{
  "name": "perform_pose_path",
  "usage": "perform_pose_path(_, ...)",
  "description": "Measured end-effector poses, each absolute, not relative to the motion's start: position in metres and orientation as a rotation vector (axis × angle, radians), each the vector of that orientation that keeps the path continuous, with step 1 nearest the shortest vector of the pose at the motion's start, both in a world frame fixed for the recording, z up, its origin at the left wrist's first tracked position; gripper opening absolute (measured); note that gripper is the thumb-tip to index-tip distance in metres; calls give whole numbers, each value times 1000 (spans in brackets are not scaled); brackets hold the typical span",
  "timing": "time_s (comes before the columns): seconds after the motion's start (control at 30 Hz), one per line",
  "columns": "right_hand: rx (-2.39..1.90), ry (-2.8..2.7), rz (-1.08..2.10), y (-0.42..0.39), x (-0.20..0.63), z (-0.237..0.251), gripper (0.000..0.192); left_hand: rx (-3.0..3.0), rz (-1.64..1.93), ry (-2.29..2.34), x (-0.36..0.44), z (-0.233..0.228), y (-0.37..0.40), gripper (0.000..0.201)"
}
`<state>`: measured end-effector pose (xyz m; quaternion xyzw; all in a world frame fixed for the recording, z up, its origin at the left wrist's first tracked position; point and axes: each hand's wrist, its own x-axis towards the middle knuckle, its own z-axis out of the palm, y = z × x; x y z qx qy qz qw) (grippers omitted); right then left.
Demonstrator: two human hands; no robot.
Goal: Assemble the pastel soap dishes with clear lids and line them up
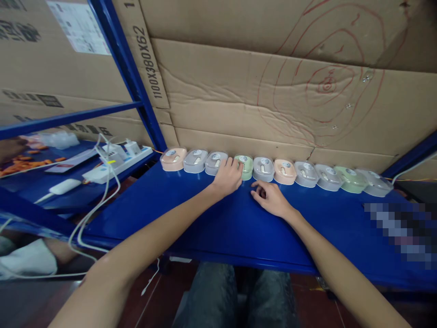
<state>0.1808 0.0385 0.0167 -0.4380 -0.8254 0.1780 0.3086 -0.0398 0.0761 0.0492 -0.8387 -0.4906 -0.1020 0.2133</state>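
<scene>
A row of small rounded plastic boxes with clear lids stands along the back of the blue shelf. Each has a round label and a whitish piece on top. My left hand bends its fingers down at the left side of a green plastic box, partly covering it; its fingertips are largely hidden. Just left of that hand is a grey box. My right hand hovers in front of another grey box, fingers loosely curled and apart, holding nothing. Right of it stands a peach box.
Cardboard with red rings drawn on it backs the shelf. At left, a blue post separates a second surface with a white power strip, cables and orange pieces. A pixelated patch covers the right side.
</scene>
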Motion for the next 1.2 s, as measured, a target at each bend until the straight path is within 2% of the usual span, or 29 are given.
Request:
perform_pose_path(0.17,-1165,-2205,451,39,181,17,15,-2324,-296,-1373,-35,48,85,51)
perform_pose_path(0.3,-1155,-2214,447,40,182,16,13,-2336,-294,-1379,-39,50,84,57)
perform_pose_path(0.5,-1144,-2234,445,40,183,17,13,-2418,-361,-1466,-72,52,88,104)
perform_pose_path(0.63,-1151,-2252,436,40,182,18,14,-2373,-325,-1604,-100,44,96,117)
perform_pose_path(0.7,-1154,-2257,431,40,182,18,14,-2356,-306,-1588,-107,42,98,113)
perform_pose_path(0.77,-1155,-2261,426,40,182,18,14,-2361,-330,-1514,-108,42,96,101)
perform_pose_path(0.87,-1156,-2262,416,40,182,19,14,-2414,-409,-1402,-104,50,89,62)
perform_pose_path(0.93,-1157,-2264,411,40,182,19,14,-2441,-437,-1365,-100,57,84,45)
perform_pose_path(1.07,-1160,-2273,408,40,182,19,14,-2466,-398,-1373,-96,70,75,37)
perform_pose_path(1.2,-1157,-2279,393,35,181,22,22,-2559,-380,-1436,-99,76,73,43)
